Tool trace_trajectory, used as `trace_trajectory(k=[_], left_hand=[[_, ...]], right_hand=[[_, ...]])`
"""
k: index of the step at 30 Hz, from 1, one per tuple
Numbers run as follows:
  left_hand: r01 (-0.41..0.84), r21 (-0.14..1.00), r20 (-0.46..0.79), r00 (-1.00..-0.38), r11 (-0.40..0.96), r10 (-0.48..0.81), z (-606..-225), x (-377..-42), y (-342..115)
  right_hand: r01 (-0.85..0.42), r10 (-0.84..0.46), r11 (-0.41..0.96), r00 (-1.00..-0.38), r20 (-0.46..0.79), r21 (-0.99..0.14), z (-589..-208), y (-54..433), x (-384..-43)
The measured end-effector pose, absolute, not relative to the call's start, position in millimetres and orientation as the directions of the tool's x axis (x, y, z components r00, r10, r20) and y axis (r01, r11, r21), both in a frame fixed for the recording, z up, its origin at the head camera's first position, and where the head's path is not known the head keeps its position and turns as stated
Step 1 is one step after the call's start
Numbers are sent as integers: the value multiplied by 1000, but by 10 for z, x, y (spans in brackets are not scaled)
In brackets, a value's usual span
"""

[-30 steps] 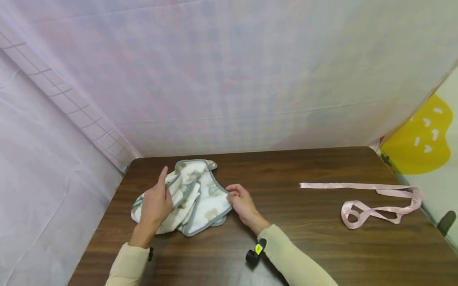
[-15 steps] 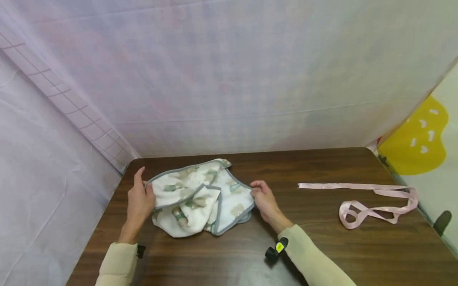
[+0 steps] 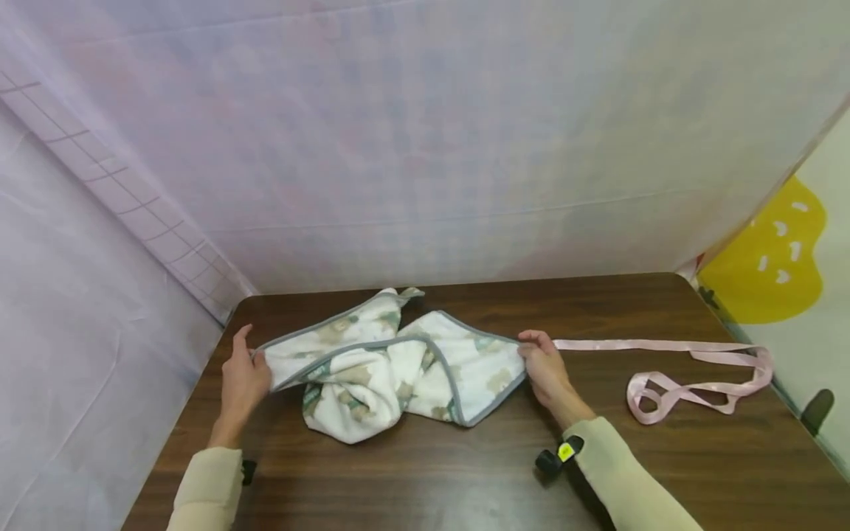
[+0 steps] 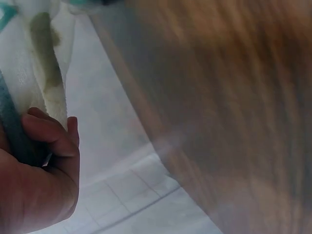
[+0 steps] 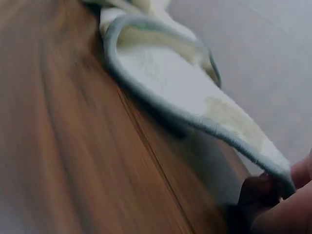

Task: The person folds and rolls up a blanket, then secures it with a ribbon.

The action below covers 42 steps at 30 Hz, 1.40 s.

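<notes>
A white cloth (image 3: 425,369) with grey edging and a beige-and-green print is stretched sideways between both hands, its middle bunched and twisted on the table. My left hand (image 3: 243,377) pinches its left end, and the left wrist view shows fingers (image 4: 53,134) curled around the edge. At the other end, my right hand (image 3: 547,372) grips the right corner. In the right wrist view the cloth (image 5: 165,78) slopes up from the table to the thumb and fingers. Both ends appear lifted off the wood.
A pink ribbon (image 3: 664,344) lies on the brown wooden table (image 3: 432,487) to the right, looped at its near end; its left tip is close to my right hand. A pale curtain (image 3: 425,184) hangs behind the table's back edge.
The hands have spread apart, the right hand moving right and the left hand left. Between them the folded cloth has been drawn out wider.
</notes>
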<state>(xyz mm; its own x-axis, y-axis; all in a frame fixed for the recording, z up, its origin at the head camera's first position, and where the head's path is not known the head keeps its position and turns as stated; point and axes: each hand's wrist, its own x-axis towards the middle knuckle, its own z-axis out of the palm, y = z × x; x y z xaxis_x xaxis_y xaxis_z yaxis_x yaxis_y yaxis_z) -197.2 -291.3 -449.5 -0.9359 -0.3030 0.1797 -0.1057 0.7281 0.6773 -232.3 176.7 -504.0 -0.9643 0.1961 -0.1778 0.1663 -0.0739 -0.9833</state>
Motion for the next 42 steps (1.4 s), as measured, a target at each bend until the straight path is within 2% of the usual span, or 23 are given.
trace_trajectory(k=[4,12,21,25,29,32,35,39,42], left_hand=[[-145,663,143,-938,735,-314,-4545,-1954,-3001],[-215,628,70,-942,748,-330,-4605,-1909,-3108],[-234,569,43,-949,788,-312,-4669,-1844,-3234],[-271,526,-34,-954,806,-299,-4663,-1819,-3314],[-320,470,-175,-947,823,-268,-4624,-1810,-3393],[-335,431,-271,-934,838,-234,-4583,-1810,-3434],[-329,409,-316,-926,851,-205,-4534,-1817,-3444],[-296,404,-324,-931,865,-167,-4450,-1874,-3404],[-267,418,-320,-938,868,-135,-4401,-1958,-3337]], right_hand=[[173,166,-51,-970,-179,-984,-5069,2006,-2403],[60,86,-126,-994,-71,-990,-5103,2429,-2561],[-32,103,-213,-995,10,-976,-5115,2988,-2608],[-53,131,-269,-991,18,-962,-5109,3171,-2602],[-63,147,-274,-989,23,-960,-5090,3241,-2592],[-29,107,-218,-994,6,-976,-5052,3258,-2570],[49,22,-64,-998,-50,-997,-4990,3251,-2533],[137,-88,169,-984,-153,-976,-4921,3188,-2480],[160,-127,273,-972,-200,-949,-4890,3124,-2439]])
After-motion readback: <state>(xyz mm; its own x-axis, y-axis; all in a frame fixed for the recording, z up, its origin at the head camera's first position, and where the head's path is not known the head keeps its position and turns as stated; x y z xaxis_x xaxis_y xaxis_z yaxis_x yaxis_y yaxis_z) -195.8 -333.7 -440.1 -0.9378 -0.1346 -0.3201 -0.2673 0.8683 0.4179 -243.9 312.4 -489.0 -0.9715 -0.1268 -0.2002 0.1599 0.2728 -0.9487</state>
